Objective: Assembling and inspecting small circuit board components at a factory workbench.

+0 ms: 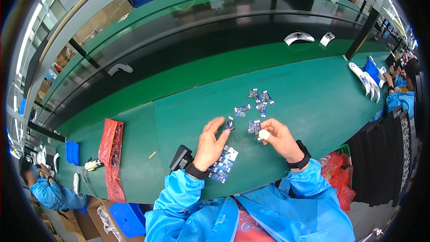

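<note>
My left hand is closed on a small circuit board, tilted on edge between thumb and fingers and slightly blurred. My right hand, a pale cover on one digit, pinches another blue circuit board by its near right corner. Just below my left hand, a block of joined blue boards lies on the green bench, partly under the wrist. Beyond both hands is a loose group of several small boards, with one more board at its left.
Left on the bench lie a red bubble-wrap bag, a blue bin and a cabled tool. White curved parts sit far right; others rest on the dark conveyor. People work at both sides.
</note>
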Demonstrator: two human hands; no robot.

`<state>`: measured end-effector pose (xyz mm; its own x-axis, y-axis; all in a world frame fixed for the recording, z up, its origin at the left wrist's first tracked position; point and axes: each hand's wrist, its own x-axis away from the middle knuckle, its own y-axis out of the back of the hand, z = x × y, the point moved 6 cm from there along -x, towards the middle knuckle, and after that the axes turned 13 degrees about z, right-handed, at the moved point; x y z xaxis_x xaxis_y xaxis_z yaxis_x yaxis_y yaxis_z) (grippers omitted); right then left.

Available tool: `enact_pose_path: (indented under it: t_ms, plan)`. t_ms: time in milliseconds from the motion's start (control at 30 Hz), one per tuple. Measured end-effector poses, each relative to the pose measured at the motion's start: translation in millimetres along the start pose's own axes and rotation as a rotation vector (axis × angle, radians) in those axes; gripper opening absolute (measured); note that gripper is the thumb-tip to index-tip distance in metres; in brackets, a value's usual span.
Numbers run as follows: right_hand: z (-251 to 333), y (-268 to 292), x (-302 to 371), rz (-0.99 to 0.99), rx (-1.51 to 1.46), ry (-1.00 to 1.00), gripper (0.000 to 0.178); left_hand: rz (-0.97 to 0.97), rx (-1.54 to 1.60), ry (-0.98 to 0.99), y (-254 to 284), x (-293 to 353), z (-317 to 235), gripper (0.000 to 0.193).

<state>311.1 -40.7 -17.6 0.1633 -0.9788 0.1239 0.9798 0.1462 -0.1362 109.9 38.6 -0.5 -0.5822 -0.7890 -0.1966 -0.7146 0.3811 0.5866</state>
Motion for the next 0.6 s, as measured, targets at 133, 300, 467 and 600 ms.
enact_pose_path:
  t_ms: [133,300,467,600]
  plan:
    - [0.5,-8.4,5.1,0.156,0.014,-0.03,0.018,0.048,0.147,0.074,5.1,-6.9,-29.6,0.03]
    - [21.8,-22.7,10.9,0.185,-0.016,0.025,0.018,0.562,0.943,0.373,-35.7,6.8,-26.1,0.014]
    - [5.8,-23.9,18.3,0.099,0.093,0.11,0.016,0.452,1.349,0.439,-48.9,20.5,-43.1,0.012]
    - [9.1,-26.5,21.4,0.125,0.186,0.072,0.016,0.55,1.176,0.437,-47.0,24.4,-43.6,0.017]
